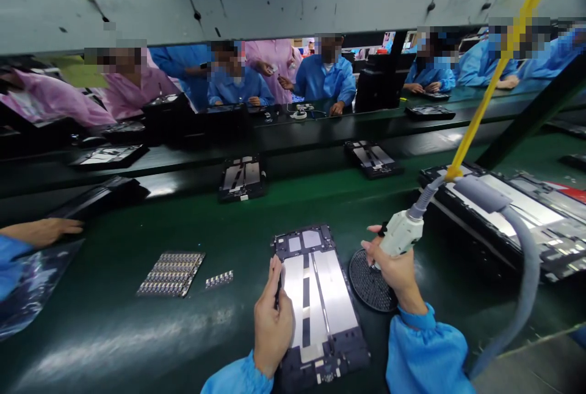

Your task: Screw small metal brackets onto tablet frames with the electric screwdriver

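A dark tablet frame (320, 296) with silver plates lies flat on the green belt right before me. My left hand (271, 321) is closed on a thin dark tool (277, 289) and rests on the frame's left edge. My right hand (397, 269) grips a white electric screwdriver (400, 234) that hangs from a grey hose (522, 272) and a yellow cord (499, 70). The driver's tip points down at a round black screw tray (368, 287) beside the frame's right edge.
Strips of small parts (171, 273) lie left of the frame. A co-worker's hand (43, 230) reaches in at the left. More frames (242, 178) ride the belt, a large fixture (526, 211) stands at right. Several people sit along the far bench.
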{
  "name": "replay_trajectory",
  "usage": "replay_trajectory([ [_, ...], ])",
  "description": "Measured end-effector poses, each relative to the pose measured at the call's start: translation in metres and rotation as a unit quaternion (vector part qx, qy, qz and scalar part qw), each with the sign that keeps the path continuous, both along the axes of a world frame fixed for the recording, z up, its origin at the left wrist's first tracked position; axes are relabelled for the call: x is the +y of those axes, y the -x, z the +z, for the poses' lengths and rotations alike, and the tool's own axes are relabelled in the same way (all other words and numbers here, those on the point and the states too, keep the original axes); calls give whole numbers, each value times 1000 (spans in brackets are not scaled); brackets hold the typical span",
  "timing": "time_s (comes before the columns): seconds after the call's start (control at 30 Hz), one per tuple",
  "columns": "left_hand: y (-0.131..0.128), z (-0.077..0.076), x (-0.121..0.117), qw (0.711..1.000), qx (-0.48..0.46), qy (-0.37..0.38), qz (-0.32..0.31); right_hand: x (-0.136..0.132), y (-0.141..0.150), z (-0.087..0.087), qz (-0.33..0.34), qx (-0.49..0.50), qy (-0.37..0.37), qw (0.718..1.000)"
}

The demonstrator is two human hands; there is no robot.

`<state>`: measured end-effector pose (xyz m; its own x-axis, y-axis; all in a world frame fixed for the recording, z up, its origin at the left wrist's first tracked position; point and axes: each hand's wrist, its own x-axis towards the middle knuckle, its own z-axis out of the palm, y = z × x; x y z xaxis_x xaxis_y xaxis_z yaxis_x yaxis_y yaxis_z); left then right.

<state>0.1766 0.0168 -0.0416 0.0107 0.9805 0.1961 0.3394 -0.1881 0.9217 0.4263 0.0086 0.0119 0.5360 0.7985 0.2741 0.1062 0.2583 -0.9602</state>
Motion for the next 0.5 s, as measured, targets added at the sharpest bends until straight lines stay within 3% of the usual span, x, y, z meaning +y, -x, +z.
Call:
replay_trajectory([
  [0.3, -8, -3, -12, 999, 1, -15, 28, 0, 0, -1, 11, -3, -12, 1000],
  [0.5, -5, 5, -10, 992, 13, -115, 44, 3, -1, -4, 23, -19, -8, 1000],
])
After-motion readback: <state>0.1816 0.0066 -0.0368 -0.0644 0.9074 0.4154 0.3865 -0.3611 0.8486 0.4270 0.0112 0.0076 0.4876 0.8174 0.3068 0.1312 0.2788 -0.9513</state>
